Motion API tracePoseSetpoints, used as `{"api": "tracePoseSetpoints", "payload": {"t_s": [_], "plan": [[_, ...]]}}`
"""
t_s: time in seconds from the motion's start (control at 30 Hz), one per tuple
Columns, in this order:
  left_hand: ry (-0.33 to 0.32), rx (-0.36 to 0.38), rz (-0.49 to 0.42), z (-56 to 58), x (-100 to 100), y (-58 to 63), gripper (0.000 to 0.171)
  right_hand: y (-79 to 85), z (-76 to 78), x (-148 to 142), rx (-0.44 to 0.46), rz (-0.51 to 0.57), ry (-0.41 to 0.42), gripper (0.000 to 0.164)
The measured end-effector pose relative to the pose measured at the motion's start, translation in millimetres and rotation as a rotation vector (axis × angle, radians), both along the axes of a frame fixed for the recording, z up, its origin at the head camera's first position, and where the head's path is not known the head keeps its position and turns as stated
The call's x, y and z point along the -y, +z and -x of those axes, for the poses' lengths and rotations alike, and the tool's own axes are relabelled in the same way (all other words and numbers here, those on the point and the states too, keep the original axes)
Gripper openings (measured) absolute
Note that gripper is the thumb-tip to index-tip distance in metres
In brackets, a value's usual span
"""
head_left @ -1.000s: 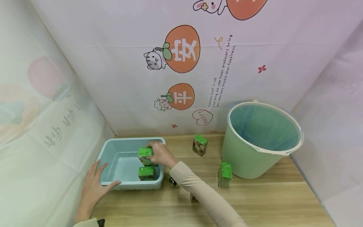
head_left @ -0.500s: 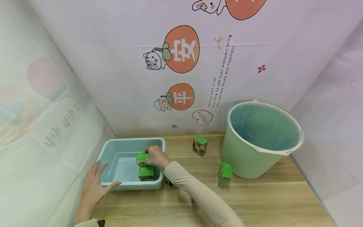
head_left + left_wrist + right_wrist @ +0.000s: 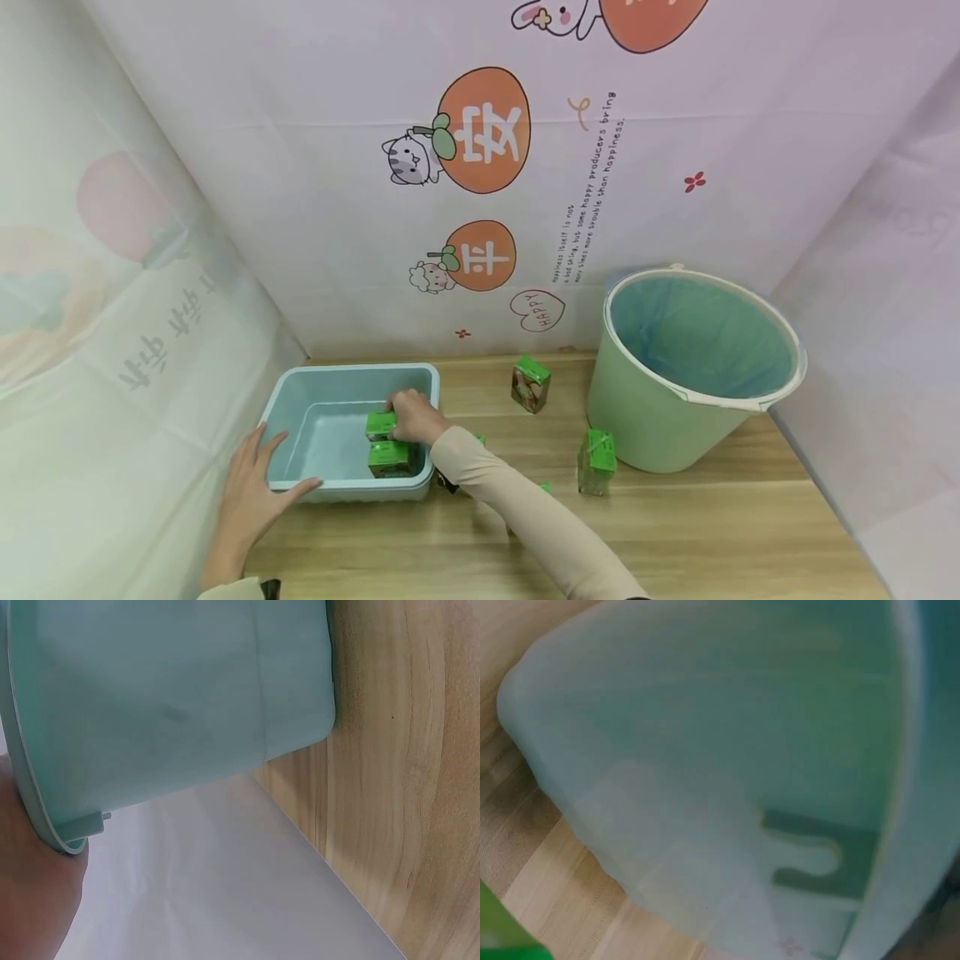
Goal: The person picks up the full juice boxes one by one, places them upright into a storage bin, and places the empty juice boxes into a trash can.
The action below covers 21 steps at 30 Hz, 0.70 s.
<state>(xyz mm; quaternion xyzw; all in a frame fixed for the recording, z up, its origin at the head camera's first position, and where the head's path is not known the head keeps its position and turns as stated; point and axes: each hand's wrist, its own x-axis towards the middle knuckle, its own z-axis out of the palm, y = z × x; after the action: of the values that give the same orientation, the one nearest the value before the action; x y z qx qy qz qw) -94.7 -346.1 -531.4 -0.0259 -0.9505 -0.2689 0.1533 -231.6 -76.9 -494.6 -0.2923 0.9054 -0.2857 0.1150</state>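
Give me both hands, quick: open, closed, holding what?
Left hand: open, fingers spread, resting on the blue bin rim.
Right hand: holding a green carton inside the bin.

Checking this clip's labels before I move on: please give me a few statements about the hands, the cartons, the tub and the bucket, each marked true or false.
1. The right hand holds a green carton inside the blue tub. True.
2. The left hand grips a carton. False: it rests on the tub's near rim.
3. A second carton lies in the tub nearer the camera. True.
4. The green bucket lies on its side. False: it stands upright.
5. All cartons are in the tub. False: one stands near the wall, another beside the bucket.
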Motion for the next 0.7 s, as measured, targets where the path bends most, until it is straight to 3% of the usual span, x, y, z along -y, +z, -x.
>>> {"api": "tracePoseSetpoints", "payload": {"t_s": [0.7], "plan": [[0.009,0.031,-0.007,0.7,-0.9,1.5,0.096,-4.3,2.1,3.4,0.010,-0.014,-0.033,0.037]]}}
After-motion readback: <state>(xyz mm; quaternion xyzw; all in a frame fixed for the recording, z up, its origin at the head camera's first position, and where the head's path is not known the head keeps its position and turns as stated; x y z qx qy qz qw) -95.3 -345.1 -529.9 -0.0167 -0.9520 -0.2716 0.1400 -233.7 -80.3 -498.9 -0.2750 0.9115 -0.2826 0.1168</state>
